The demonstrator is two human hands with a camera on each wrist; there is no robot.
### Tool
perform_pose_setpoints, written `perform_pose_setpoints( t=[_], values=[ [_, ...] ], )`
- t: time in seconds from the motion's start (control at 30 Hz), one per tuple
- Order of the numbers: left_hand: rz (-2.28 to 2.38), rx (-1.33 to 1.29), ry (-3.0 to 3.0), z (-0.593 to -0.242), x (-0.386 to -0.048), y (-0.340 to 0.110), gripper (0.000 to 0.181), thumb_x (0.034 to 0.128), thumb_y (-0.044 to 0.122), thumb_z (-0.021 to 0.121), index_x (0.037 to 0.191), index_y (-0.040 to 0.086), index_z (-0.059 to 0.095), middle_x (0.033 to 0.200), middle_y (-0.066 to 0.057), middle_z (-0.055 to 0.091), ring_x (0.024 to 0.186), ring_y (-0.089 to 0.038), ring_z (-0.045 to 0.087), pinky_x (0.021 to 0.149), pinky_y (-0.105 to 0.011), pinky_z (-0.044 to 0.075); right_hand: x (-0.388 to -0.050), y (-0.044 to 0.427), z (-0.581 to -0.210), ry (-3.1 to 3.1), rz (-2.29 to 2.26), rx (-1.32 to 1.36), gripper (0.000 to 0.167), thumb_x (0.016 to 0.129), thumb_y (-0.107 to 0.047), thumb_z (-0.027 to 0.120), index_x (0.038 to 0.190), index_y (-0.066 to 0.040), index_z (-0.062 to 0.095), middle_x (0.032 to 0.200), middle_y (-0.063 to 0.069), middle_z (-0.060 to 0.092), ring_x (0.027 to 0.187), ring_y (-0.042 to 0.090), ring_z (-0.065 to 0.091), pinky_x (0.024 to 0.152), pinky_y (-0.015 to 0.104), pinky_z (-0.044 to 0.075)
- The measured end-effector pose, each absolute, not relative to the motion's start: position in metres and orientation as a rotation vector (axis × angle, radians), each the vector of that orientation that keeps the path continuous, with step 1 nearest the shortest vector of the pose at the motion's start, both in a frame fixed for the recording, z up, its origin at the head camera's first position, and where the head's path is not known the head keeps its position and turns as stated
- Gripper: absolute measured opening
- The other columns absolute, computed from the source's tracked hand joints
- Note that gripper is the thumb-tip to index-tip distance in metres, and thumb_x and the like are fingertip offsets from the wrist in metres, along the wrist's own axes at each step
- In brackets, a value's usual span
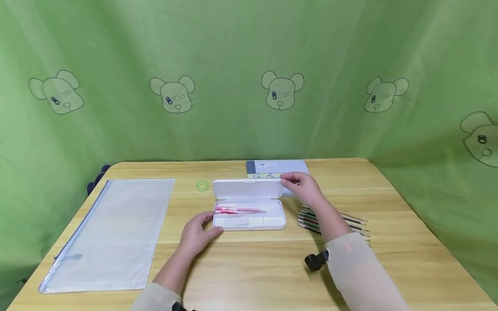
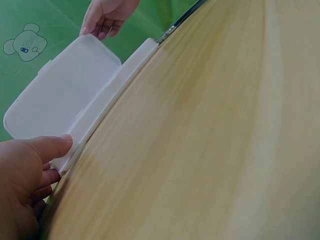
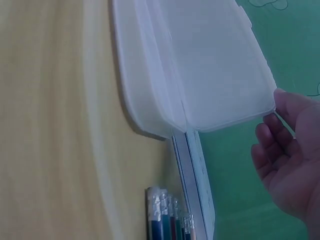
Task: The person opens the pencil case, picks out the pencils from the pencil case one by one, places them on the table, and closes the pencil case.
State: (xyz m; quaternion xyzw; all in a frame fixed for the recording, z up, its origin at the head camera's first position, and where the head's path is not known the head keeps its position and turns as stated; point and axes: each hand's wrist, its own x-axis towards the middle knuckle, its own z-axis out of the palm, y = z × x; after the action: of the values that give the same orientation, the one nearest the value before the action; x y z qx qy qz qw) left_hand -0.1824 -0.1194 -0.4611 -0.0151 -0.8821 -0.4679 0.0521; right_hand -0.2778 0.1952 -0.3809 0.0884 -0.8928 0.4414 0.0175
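Note:
A white plastic pencil case (image 1: pixel 275 222) lies on the table with its lid (image 1: pixel 249 189) raised. Inside are several pink-red pens (image 1: pixel 239 210) and a pale, flat white piece (image 1: pixel 236 221) in the front compartment. My left hand (image 1: pixel 196 235) holds the case's left end, thumb at the front corner and fingers round the side. At the lid's upper right corner, my right hand (image 1: pixel 305 188) pinches the edge between thumb and fingers, also plain in the right wrist view. The pens are hidden from both wrist views.
Several pencils (image 1: pixel 352 224) lie right of the case, partly under my right forearm. Behind the lid is a blue-grey box (image 1: pixel 285 165). A green tape roll (image 1: pixel 202 186) sits at the back left. A translucent zip pouch (image 1: pixel 113 233) covers the table's left side.

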Motion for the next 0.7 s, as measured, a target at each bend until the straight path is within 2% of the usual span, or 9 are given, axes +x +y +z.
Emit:
perform_pose_setpoints(
  t=[0.13,0.3,0.53,0.7],
  values=[
    [-1.427,-0.04,-2.679,-0.461,-0.183,-0.119,0.054,0.0812,0.024,0.079,0.127,0.0,0.062,0.127,-0.016,0.066,0.127,-0.036,0.055,0.113,-0.05,0.04,-0.266,0.198,-0.386,-2.755,1.396,0.31,0.033,0.095,-0.027,0.063,0.118,-0.004,0.068,0.112,0.015,0.067,0.096,0.021,0.059,0.077,0.025,0.052],
    [-1.481,-0.003,-2.66,-0.461,-0.181,-0.119,0.058,0.0825,0.025,0.078,0.13,0.0,0.059,0.132,-0.018,0.063,0.131,-0.037,0.052,0.115,-0.05,0.038,-0.251,0.199,-0.396,-2.737,1.414,0.327,0.037,0.096,-0.031,0.062,0.12,-0.003,0.068,0.112,0.014,0.065,0.098,0.02,0.058,0.083,0.028,0.05],
    [-1.588,0.071,-2.577,-0.451,-0.179,-0.12,0.066,0.0856,0.028,0.075,0.14,0.0,0.05,0.143,-0.022,0.053,0.137,-0.038,0.045,0.118,-0.05,0.034,-0.235,0.199,-0.409,-2.72,1.408,0.322,0.035,0.098,-0.034,0.059,0.108,-0.003,0.073,0.106,0.011,0.068,0.096,0.019,0.058,0.086,0.031,0.049],
    [-1.661,0.076,-2.515,-0.443,-0.18,-0.12,0.069,0.0867,0.031,0.074,0.144,0.004,0.045,0.146,-0.022,0.048,0.138,-0.04,0.042,0.117,-0.053,0.034,-0.228,0.2,-0.415,-2.746,1.424,0.372,0.034,0.098,-0.028,0.059,0.118,-0.003,0.068,0.122,0.016,0.066,0.11,0.027,0.061,0.097,0.037,0.051]
  ],
)
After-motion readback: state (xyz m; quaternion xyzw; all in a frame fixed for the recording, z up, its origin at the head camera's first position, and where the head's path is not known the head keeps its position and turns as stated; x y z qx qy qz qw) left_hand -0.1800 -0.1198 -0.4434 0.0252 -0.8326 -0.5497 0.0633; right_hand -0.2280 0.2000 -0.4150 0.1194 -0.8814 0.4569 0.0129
